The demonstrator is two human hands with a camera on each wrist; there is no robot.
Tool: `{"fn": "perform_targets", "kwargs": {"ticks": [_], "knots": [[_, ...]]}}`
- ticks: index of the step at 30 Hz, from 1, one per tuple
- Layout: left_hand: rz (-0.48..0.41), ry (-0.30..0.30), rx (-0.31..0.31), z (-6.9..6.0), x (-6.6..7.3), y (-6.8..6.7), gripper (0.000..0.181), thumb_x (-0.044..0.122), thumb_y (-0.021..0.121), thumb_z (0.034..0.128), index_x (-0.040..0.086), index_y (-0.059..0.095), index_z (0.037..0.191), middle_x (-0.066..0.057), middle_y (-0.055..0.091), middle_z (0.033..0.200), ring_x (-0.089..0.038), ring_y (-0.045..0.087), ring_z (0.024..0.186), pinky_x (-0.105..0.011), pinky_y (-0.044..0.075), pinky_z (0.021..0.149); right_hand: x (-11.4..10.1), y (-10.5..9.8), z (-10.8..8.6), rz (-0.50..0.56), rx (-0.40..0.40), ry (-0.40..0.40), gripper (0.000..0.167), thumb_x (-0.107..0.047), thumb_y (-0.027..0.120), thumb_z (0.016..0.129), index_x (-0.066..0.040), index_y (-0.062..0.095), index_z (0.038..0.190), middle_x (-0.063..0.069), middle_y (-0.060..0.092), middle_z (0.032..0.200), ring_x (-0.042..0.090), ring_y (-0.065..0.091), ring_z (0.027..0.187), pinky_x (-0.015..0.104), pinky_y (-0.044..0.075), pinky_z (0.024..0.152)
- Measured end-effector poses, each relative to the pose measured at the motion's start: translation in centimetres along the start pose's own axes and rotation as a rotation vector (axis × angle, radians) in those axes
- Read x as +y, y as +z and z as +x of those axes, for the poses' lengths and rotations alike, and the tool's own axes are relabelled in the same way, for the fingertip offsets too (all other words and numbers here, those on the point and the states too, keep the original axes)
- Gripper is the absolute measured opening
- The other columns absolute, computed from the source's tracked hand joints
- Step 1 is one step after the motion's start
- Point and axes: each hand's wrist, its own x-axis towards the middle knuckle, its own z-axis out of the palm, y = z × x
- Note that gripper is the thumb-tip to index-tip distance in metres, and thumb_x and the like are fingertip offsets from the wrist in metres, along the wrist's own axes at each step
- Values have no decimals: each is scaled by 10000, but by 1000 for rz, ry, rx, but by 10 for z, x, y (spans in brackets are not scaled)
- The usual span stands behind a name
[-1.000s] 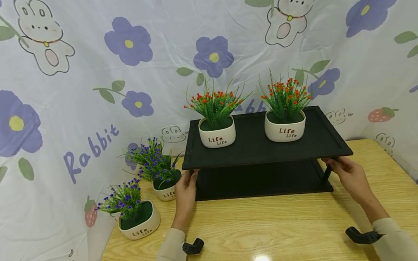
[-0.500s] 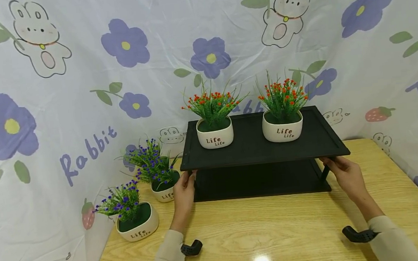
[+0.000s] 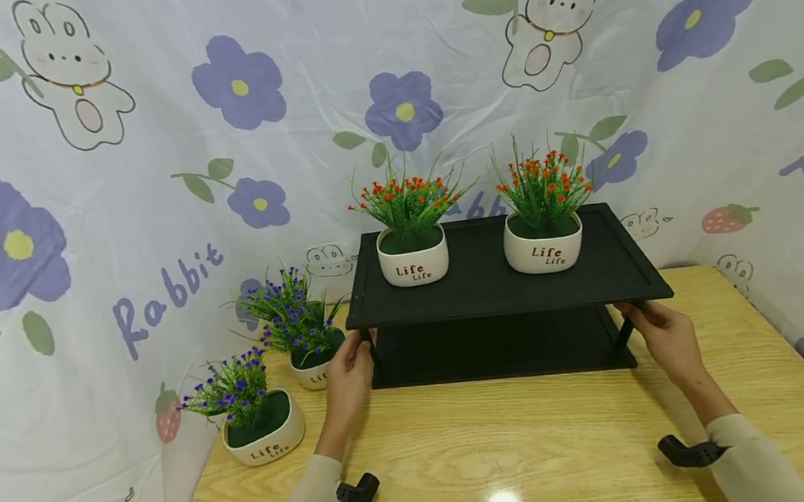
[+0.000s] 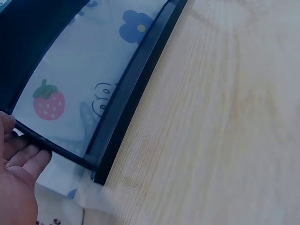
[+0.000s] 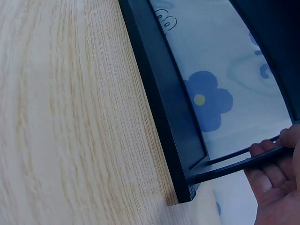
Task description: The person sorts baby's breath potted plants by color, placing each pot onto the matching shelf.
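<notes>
Right of centre in the frame, the black rack (image 3: 480, 284) is bearing two red-flowered pots (image 3: 415, 268). The right hand (image 3: 671, 345) is gripping one post (image 5: 239, 166); the left hand (image 3: 347, 377) is lying half-curled at another post (image 4: 68, 155), hold unclear. Uneven lifting would be risking toppled pots.

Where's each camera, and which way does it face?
Head: on the head, facing forward and down at the black shelf; left hand, right hand and sleeves show.
Left wrist: on that wrist, facing the shelf's left end; left hand shows.
Right wrist: on that wrist, facing the shelf's right end; right hand shows.
Shared: both wrist views show shelf and table.
</notes>
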Motion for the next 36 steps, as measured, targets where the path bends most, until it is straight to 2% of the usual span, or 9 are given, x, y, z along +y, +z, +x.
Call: {"fn": "perform_targets", "kwargs": {"ticks": [5,8,12,14,19,25,31,36], "knots": [[82,12,-2,-10,5,-11,467,274,538,1141,77,539,1564,-145,603,1544,-331,633,1376,-516,504,1155,-3,-2,-2,-22,-1,11,476,-276,570,1125,4,575,1509,-113,717,1324,-209,595,1124,16,490,912],[103,54,1,-16,7,-18,431,249,549,1135,55,586,1518,-135,670,1467,-316,693,1296,-413,560,1098,-5,-3,-3,-39,4,18,473,-295,573,1123,-11,590,1501,-102,720,1327,-213,590,1120,9,483,904],[60,126,17,-24,10,-28,319,151,569,1119,30,679,1393,-181,762,1286,-313,766,1142,-264,616,960,-8,-2,-4,-40,7,12,476,-306,579,1120,-10,603,1492,-141,727,1304,-220,590,1101,13,488,903],[39,144,28,-30,11,-34,280,117,582,1109,36,711,1344,-207,783,1201,-274,791,1061,-254,634,891,-9,-1,-4,-39,5,7,479,-308,579,1120,-4,604,1489,-161,729,1291,-226,590,1090,12,488,900],[57,166,67,-42,16,-50,238,82,608,1090,54,750,1279,-204,804,1058,-133,793,888,-282,652,779,-12,0,-4,-56,2,12,476,-330,577,1120,-7,632,1465,-164,742,1265,-235,585,1074,4,480,892],[84,162,103,-55,15,-73,215,63,598,1092,53,763,1229,-174,808,1002,-123,785,838,-259,641,734,-11,0,-4,-67,4,14,464,-327,574,1122,-4,650,1445,-77,756,1283,-237,576,1083,3,476,895],[76,138,157,-74,14,-95,209,66,587,1098,9,750,1216,-186,800,1001,-114,782,819,-258,636,714,-10,0,-3,-48,3,3,464,-311,570,1125,2,632,1461,-85,750,1293,-232,577,1100,6,480,904],[59,92,218,-90,13,-115,227,51,580,1097,-32,735,1239,-92,809,979,-115,773,806,-237,626,714,-10,-2,-3,-54,-4,9,464,-310,565,1126,0,629,1466,-52,750,1305,-224,582,1106,10,483,907]]}}
